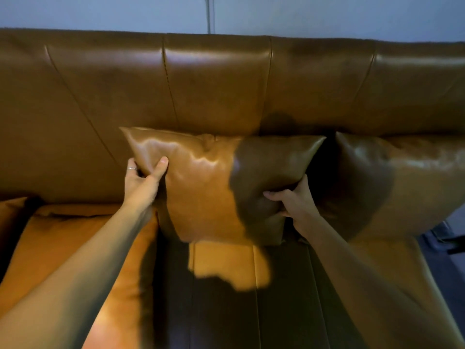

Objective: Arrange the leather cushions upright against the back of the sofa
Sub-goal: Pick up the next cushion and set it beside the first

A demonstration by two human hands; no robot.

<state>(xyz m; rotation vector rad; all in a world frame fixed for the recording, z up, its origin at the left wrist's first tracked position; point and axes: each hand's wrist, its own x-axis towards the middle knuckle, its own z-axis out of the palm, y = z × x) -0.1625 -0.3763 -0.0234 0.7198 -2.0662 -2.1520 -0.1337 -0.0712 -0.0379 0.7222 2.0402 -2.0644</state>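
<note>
A tan leather cushion (216, 182) stands upright in the middle of the sofa, its top edge leaning on the sofa back (216, 81). My left hand (144, 180) grips its upper left edge, thumb on the front face. My right hand (293, 201) grips its lower right side, fingers pressed into the leather. A second leather cushion (392, 177) stands upright against the back just to the right, a dark gap between the two.
The sofa seat (226, 268) stretches toward me, partly in my shadow. Another leather piece (12, 212) pokes in at the far left edge. The sofa's right end (427, 268) drops to a dark floor. A blue-grey wall (327, 13) rises behind.
</note>
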